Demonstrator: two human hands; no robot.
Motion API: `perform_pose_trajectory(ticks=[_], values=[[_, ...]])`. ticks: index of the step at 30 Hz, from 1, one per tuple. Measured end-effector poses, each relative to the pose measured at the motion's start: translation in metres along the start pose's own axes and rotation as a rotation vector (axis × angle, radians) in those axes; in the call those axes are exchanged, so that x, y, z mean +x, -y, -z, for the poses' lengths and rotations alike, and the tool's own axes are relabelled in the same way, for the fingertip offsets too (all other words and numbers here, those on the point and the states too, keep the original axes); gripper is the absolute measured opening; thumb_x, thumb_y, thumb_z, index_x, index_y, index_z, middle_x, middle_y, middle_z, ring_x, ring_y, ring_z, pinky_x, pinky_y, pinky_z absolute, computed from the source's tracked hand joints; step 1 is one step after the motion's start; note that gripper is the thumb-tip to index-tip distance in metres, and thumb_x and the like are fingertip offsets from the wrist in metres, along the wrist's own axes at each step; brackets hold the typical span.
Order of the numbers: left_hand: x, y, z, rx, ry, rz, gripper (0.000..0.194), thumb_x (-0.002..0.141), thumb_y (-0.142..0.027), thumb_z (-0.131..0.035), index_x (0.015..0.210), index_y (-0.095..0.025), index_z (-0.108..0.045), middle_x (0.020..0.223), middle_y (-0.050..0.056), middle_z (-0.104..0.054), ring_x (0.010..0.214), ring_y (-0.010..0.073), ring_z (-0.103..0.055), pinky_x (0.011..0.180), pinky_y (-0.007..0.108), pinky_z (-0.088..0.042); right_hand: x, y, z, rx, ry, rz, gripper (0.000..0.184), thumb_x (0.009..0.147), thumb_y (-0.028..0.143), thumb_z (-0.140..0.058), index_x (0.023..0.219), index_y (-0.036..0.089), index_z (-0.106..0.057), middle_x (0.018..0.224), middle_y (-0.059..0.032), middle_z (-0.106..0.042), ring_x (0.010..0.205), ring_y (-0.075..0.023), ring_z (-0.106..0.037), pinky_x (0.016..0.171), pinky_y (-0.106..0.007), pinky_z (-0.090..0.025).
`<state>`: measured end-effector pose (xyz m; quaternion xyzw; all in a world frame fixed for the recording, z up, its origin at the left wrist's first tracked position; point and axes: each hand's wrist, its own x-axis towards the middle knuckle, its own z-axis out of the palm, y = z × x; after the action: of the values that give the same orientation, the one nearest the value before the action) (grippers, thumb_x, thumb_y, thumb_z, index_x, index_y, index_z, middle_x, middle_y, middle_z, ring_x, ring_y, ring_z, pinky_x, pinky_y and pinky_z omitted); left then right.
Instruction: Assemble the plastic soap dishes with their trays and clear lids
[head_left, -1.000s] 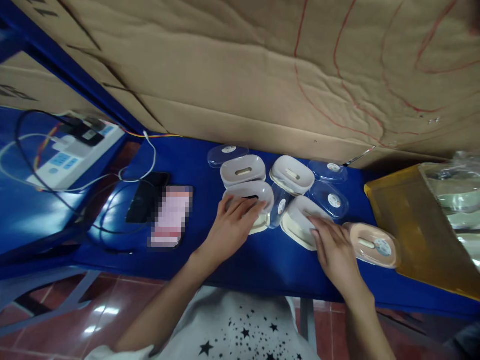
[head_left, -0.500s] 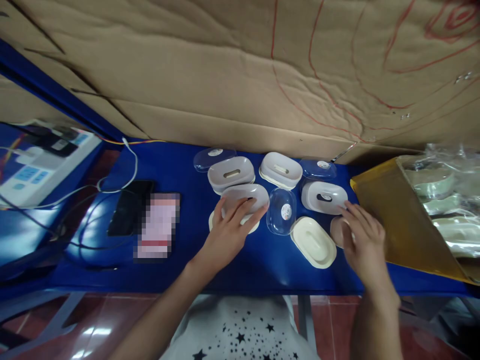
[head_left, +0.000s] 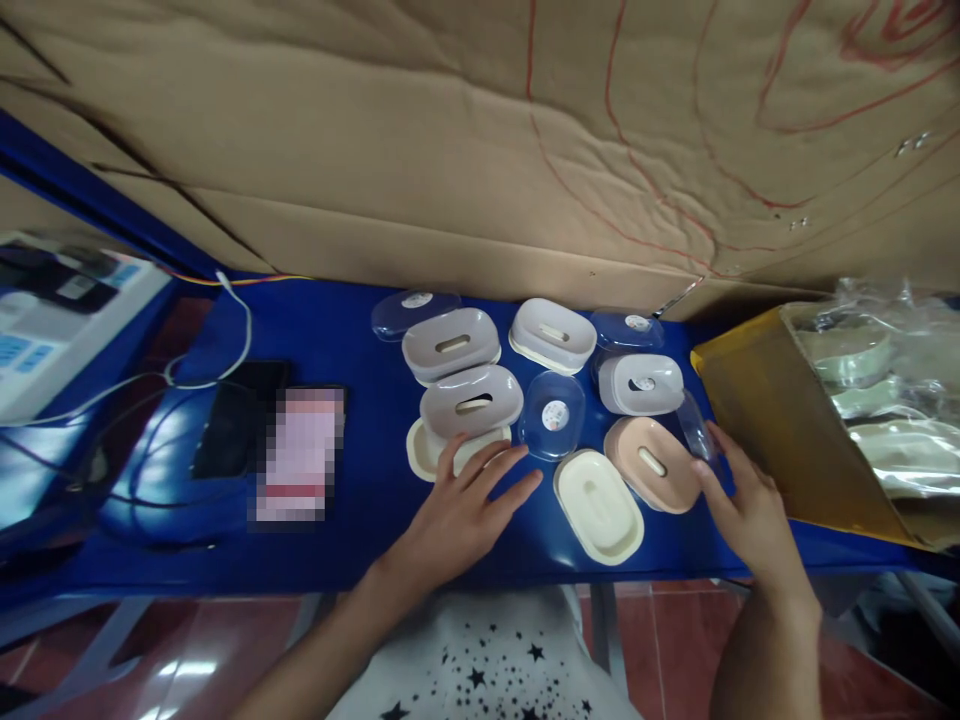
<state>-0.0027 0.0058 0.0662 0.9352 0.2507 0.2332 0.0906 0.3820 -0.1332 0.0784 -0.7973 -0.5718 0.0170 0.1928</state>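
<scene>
In the head view, the pink dish [head_left: 654, 466] sits on the worktop [head_left: 375, 505] with a small slotted piece showing in its middle. Just to its right, the person's right hand [head_left: 759, 522] has thumb and fingers closed on the edge of a tilted clear lid [head_left: 699, 426] (the exact contact is hard to make out). The left hand [head_left: 450, 522] is open, fingers spread, well to the left of the pink dish. Its fingertips are at a cream tray [head_left: 424, 452] partly under a grey dish [head_left: 471, 385]; whether they press on it cannot be told.

A second cream tray [head_left: 600, 508] lies just to the left of the pink dish, nearer the person, and another grey dish [head_left: 643, 372] is just behind it. To its right stands an open box [head_left: 787, 430] of wrapped dishes [head_left: 862, 362].

The thin lid could slip if its edge is pinched too lightly, or catch the box if swung right. The grey dish at the left hand looks askew on its tray, so a nudge from the spread fingers could tip or slide it off.
</scene>
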Motion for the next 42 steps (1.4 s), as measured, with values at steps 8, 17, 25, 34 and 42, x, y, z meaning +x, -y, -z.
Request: perform_pose_trajectory(ticks=[8, 17, 25, 34, 42], values=[[-0.010, 0.006, 0.009, 0.096, -0.081, 0.162, 0.030, 0.103, -0.016, -0.069, 0.132, -0.024, -0.071, 0.131, 0.010, -0.075, 0.126, 0.0291, -0.068, 0.127, 0.059, -0.035, -0.019, 0.045, -0.017, -0.071, -0.063, 0.216, 0.039, 0.109, 0.045, -0.062, 0.143, 0.026, -0.066, 0.133, -0.0139, -0.076, 0.121, -0.0344, -0.072, 0.101, -0.049, -0.051], [-0.009, 0.015, 0.012, 0.081, -0.068, 0.173, 0.036, 0.103, -0.013, -0.069, 0.137, -0.023, -0.066, 0.138, 0.015, -0.069, 0.133, 0.0332, -0.063, 0.116, 0.054, -0.048, -0.021, 0.064, -0.031, -0.081, 0.010, 0.344, 0.042, 0.112, 0.027, -0.057, 0.154, 0.026, -0.058, 0.147, -0.0106, -0.073, 0.129, -0.0298, -0.072, 0.102, -0.044, -0.048], [-0.017, 0.012, 0.009, 0.109, -0.152, 0.292, 0.037, 0.102, -0.017, -0.070, 0.137, -0.025, -0.062, 0.142, 0.016, -0.065, 0.129, 0.0331, -0.065, 0.116, 0.059, -0.047, -0.006, 0.085, -0.040, 0.071, -0.178, 0.358, 0.045, 0.109, 0.017, -0.054, 0.153, 0.026, -0.059, 0.137, -0.0113, -0.078, 0.121, -0.0290, -0.074, 0.101, -0.044, -0.048], [0.032, 0.074, 0.034, 0.171, -0.116, 0.479, 0.046, 0.111, -0.031, -0.050, 0.155, -0.019, -0.054, 0.153, 0.020, -0.062, 0.137, 0.0394, -0.061, 0.110, 0.057, -0.051, 0.085, 0.137, -0.047, -0.058, 0.001, 0.595, 0.027, 0.112, 0.034, -0.058, 0.131, 0.022, -0.073, 0.134, -0.0105, -0.079, 0.128, -0.0303, -0.069, 0.113, -0.047, -0.038], [0.068, 0.118, 0.023, 0.195, -0.094, 0.591, 0.038, 0.097, -0.035, -0.074, 0.133, -0.022, -0.075, 0.152, 0.019, -0.061, 0.136, 0.0457, -0.057, 0.102, 0.061, -0.055, 0.181, 0.178, -0.074, -0.011, 0.094, 0.447, 0.041, 0.111, 0.033, -0.048, 0.146, 0.020, -0.064, 0.158, -0.0178, -0.060, 0.139, -0.0376, -0.058, 0.113, -0.054, -0.043]])
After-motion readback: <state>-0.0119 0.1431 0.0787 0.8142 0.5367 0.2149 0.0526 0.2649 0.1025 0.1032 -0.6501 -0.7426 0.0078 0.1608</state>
